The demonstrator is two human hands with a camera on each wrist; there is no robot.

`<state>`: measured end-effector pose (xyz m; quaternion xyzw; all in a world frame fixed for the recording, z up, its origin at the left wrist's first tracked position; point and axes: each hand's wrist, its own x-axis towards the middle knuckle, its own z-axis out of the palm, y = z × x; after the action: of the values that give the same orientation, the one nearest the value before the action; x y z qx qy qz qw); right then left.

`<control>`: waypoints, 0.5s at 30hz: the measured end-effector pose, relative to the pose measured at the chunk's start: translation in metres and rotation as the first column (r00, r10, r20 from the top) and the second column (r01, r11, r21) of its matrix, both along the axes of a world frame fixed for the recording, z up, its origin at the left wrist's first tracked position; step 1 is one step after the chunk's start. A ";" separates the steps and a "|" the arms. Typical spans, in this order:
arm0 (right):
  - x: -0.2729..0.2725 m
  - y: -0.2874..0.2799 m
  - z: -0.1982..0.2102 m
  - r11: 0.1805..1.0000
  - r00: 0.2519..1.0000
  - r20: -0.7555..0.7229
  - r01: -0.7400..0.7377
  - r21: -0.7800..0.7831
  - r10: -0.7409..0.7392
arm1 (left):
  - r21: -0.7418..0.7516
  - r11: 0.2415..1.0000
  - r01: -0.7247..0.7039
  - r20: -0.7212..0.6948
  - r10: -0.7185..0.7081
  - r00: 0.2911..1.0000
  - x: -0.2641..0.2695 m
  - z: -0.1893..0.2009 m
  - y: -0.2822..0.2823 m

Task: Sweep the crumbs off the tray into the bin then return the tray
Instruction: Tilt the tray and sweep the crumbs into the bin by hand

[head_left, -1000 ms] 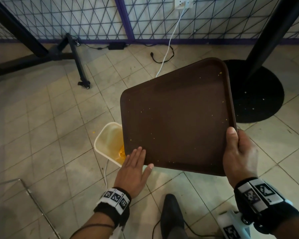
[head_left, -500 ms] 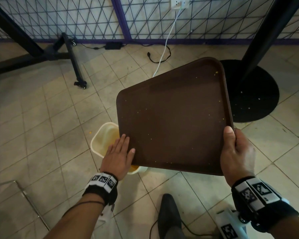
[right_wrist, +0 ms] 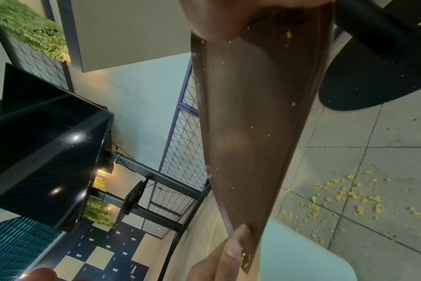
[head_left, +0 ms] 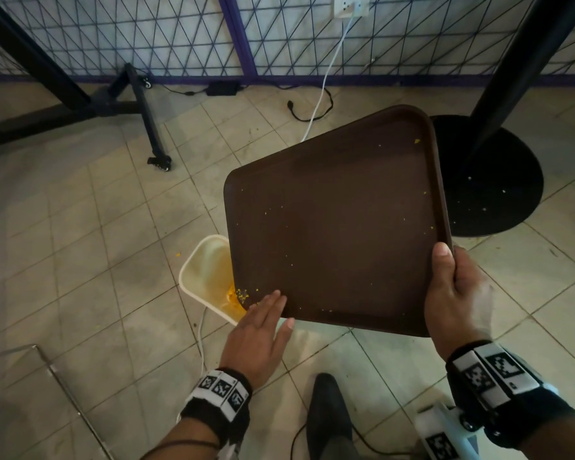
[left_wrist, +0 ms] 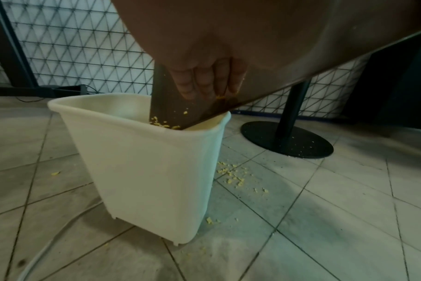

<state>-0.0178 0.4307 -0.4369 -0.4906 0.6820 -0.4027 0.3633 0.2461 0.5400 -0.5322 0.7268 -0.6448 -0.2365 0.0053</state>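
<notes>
Your left hand [head_left: 258, 330] lies flat, fingers [left_wrist: 206, 79] straight on the tray's [head_left: 339, 224] low corner, which dips into the bin [left_wrist: 142, 161] with crumbs [left_wrist: 160, 122] gathered there. Your right hand [head_left: 455, 300] grips the tray's near right corner, thumb on top. More crumbs dot the tiled floor [left_wrist: 324, 218] just beside the bin, near a black table base [head_left: 492, 180].

We count one brown tray [head_left: 332, 220], one cream bin [head_left: 200, 270] at its 7 o'clock corner, two hands, one black shoe [head_left: 327, 416] at 6 o'clock, and one round black pedestal base [head_left: 492, 180] at 2 o'clock.
</notes>
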 end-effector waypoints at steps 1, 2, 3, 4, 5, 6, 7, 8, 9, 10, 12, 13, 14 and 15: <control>0.000 -0.001 0.001 1.000 1.000 -0.001 -0.001 0.003 0.001 | 0.026 0.999 0.020 0.010 -0.021 1.000 -0.002 -0.003 0.000; 0.000 -0.001 0.001 1.000 1.000 -0.006 -0.001 0.004 0.001 | 0.058 0.998 0.029 0.031 -0.031 0.999 0.000 -0.007 0.000; -0.001 -0.002 0.001 1.000 1.000 -0.015 0.001 0.004 -0.001 | 0.090 0.996 0.024 0.061 -0.030 0.998 0.006 -0.011 -0.001; -0.002 -0.002 0.001 1.000 1.000 -0.023 0.004 -0.001 -0.004 | 0.119 0.993 0.009 0.100 -0.022 0.995 0.013 -0.016 -0.002; -0.004 -0.002 0.000 1.000 0.999 -0.032 0.008 -0.006 -0.008 | 0.147 0.989 -0.005 0.149 -0.017 0.989 0.022 -0.019 -0.003; -0.006 -0.002 -0.001 1.000 0.999 -0.040 0.009 -0.009 -0.009 | 0.172 0.985 -0.013 0.203 -0.023 0.979 0.032 -0.022 -0.003; -0.007 -0.002 -0.002 1.000 0.999 -0.049 0.006 -0.008 -0.007 | 0.194 0.981 -0.013 0.254 -0.037 0.967 0.042 -0.024 -0.004; -0.008 -0.002 -0.001 1.000 0.999 -0.052 0.001 -0.008 -0.001 | 0.206 0.978 -0.009 0.295 -0.053 0.954 0.051 -0.025 -0.005; -0.008 -0.002 0.000 1.000 0.999 -0.054 -0.004 -0.010 0.004 | 0.206 0.979 -0.007 0.325 -0.062 0.944 0.059 -0.024 -0.006; -0.007 -0.002 0.001 1.000 0.998 -0.057 -0.008 -0.014 0.007 | 0.192 0.981 -0.013 0.343 -0.055 0.938 0.064 -0.021 -0.007; -0.006 -0.002 0.001 1.000 0.998 -0.067 -0.004 -0.021 0.002 | 0.141 0.989 -0.053 0.336 0.003 0.942 0.068 -0.014 -0.008; -0.006 -0.002 0.001 1.000 0.998 -0.067 0.000 -0.021 -0.001 | 0.114 0.991 -0.066 0.309 0.027 0.951 0.066 -0.011 -0.008; -0.006 -0.003 0.000 1.000 0.998 -0.066 0.001 -0.020 -0.002 | 0.096 0.994 -0.060 0.278 0.032 0.960 0.062 -0.009 -0.007; -0.006 -0.003 0.000 1.000 0.998 -0.065 0.004 -0.016 -0.005 | 0.093 0.995 -0.038 0.252 0.014 0.968 0.056 -0.009 -0.007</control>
<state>-0.0243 0.4278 -0.4369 -0.5050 0.6912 -0.3928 0.3360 0.3025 0.5331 -0.5410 0.7587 -0.6183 -0.1737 -0.1086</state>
